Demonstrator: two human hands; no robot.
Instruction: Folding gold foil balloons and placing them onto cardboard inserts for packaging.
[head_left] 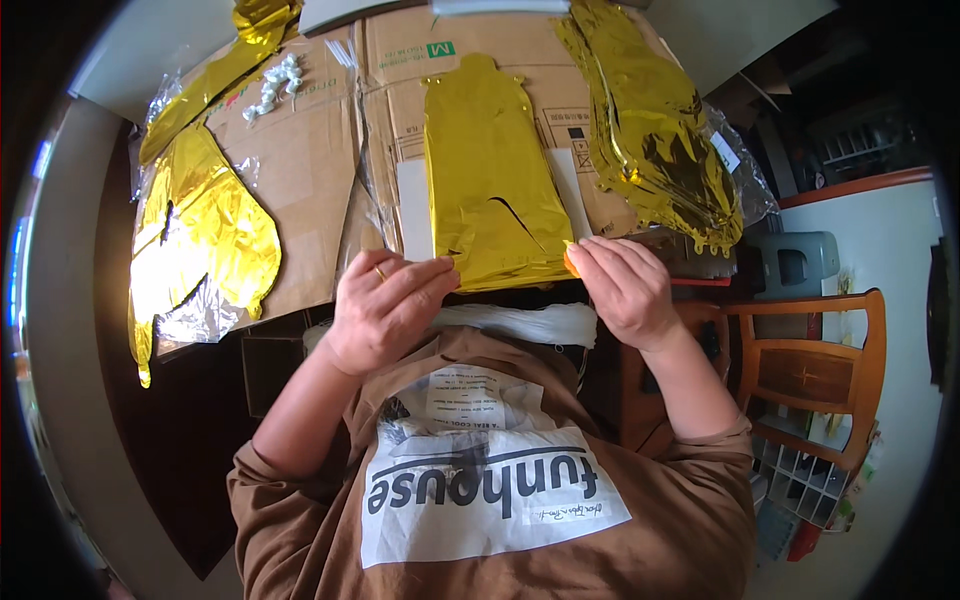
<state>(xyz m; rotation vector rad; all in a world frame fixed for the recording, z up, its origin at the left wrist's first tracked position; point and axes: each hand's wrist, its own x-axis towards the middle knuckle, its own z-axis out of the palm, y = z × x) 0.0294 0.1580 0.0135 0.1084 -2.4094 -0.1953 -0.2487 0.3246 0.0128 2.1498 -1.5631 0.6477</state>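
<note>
Both hands pinch the gold foil balloon (495,180): left hand (385,310) and right hand (625,290) grip its lower edge

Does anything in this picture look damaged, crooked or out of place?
Nothing looks clearly damaged. The gold foil stack under the left hand and right hand lies flat, but another foil piece hangs crumpled over the cardboard sheet at its left edge.

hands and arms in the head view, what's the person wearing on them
Both forearms are bare: the brown fabric sleeves are pushed up toward the elbows and bunch there. The left hand has a thin gold ring on one finger. The right hand shows no ring, watch or glove. Neither wrist carries a band.
</note>
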